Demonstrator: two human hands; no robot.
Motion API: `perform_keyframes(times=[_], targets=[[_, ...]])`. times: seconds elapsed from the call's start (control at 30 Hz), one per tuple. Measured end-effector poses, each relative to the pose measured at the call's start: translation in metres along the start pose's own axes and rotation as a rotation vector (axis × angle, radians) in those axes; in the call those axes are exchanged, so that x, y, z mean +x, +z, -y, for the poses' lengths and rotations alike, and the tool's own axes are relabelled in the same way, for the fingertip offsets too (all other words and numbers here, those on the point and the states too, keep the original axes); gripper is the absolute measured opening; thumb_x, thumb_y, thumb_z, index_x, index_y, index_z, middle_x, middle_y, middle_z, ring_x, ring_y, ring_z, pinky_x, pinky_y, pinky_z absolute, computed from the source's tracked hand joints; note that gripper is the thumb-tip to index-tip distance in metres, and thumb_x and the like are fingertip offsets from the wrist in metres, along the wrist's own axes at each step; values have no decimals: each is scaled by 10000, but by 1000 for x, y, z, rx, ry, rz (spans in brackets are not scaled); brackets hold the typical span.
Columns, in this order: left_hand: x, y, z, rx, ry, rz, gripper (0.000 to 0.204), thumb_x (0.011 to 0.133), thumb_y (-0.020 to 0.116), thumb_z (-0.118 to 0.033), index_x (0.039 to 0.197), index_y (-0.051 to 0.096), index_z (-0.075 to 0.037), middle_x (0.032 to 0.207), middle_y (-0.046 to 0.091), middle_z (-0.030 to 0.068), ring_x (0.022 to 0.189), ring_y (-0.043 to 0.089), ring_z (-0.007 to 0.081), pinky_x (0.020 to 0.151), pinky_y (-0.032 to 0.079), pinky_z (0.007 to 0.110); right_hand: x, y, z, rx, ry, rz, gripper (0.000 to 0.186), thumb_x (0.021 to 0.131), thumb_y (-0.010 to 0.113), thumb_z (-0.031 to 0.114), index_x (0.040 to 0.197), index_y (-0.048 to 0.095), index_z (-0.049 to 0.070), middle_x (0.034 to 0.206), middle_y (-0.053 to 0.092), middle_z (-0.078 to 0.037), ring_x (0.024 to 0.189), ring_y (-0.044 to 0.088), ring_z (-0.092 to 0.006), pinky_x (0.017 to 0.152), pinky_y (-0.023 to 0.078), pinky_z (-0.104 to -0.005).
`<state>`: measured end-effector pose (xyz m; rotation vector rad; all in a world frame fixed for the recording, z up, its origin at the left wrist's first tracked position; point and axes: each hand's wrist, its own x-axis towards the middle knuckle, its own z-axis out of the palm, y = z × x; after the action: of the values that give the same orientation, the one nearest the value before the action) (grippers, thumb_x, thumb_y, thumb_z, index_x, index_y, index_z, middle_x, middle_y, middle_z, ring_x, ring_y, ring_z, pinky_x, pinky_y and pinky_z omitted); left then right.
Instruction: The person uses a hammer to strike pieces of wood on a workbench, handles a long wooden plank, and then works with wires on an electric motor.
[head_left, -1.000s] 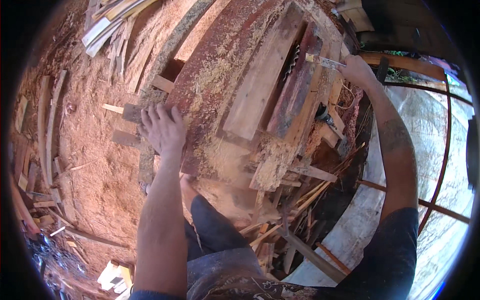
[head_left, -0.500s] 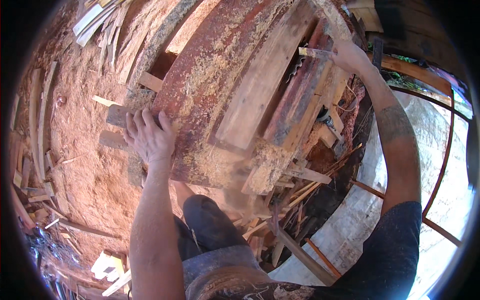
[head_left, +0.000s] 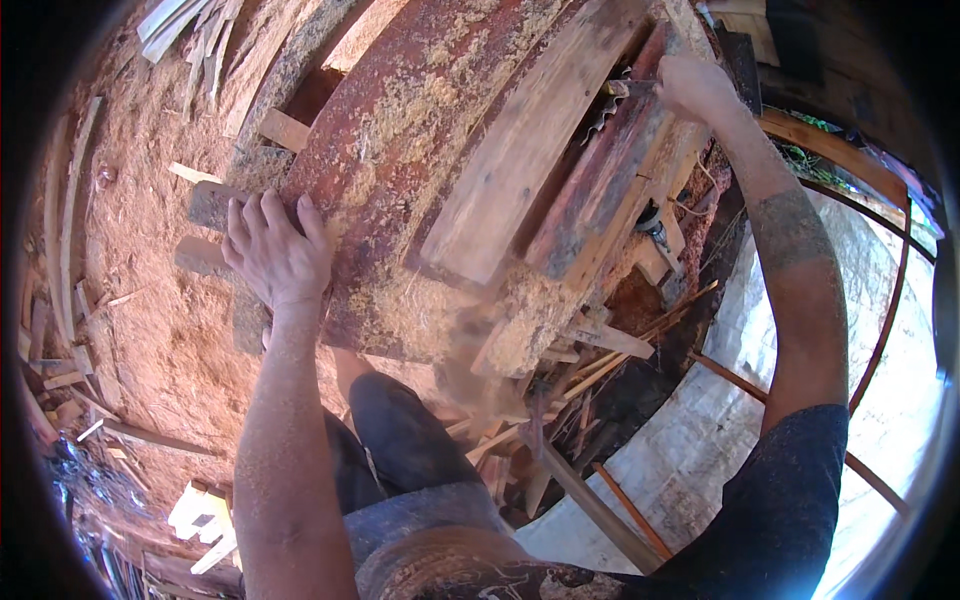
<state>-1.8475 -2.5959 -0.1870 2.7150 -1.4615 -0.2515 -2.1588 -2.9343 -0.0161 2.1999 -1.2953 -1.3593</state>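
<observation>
My left hand (head_left: 275, 245) lies with its fingers spread at the left edge of a reddish board (head_left: 390, 170) strewn with sawdust. Its fingertips are by the end of a dark wooden slat (head_left: 208, 205). My right hand (head_left: 695, 88) is closed around a narrow flat strip (head_left: 628, 88), whose kind I cannot make out. The strip points left over the gap beside a pale plank (head_left: 535, 150). In that gap shows a wavy, jagged metal edge (head_left: 598, 125). Right of the gap runs a rough reddish wooden beam (head_left: 590, 190).
Sawdust covers the ground (head_left: 150, 330) at left, where long wood strips (head_left: 75, 220) lie. Scrap wood (head_left: 605, 340) is piled below the beam. A dark cylindrical part (head_left: 652, 225) sits at its right side. A pale sheet (head_left: 690, 440) spreads at lower right.
The whole view has shifted, so the boards appear further left and slightly higher. The strip in my right hand has turned and now looks darker. My left hand stays at the board's edge.
</observation>
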Motion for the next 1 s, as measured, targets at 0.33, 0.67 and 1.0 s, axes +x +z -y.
perform_keyframes(times=[0.33, 0.67, 1.0], targets=[[-1, 1, 1, 23, -11, 42, 518, 972, 448, -469, 1288, 559, -74, 1370, 532, 117, 1408, 339, 315, 1134, 226, 513, 5, -5, 7, -74, 40, 56, 343, 804, 577, 99, 1118, 707, 56, 1135, 691, -187, 1065, 669, -355, 903, 546, -468], [1, 1, -1, -6, 0, 31, 525, 976, 439, -477, 1271, 564, -61, 1359, 536, 128, 1400, 346, 332, 1126, 225, 543, -18, 73, -48, -357, -331, 76, 221, 836, 573, 106, 965, 744, 51, 993, 705, -185, 963, 680, -380, 827, 551, -484], [-4, 4, -8, -32, -19, 48, 581, 981, 373, -531, 1251, 564, -54, 1360, 537, 169, 1409, 336, 338, 1106, 250, 553, -257, 318, 34, 657, 778, -83, 466, 940, 443, 94, 1402, 492, 66, 1077, 647, -246, 995, 630, -431, 843, 514, -501]])
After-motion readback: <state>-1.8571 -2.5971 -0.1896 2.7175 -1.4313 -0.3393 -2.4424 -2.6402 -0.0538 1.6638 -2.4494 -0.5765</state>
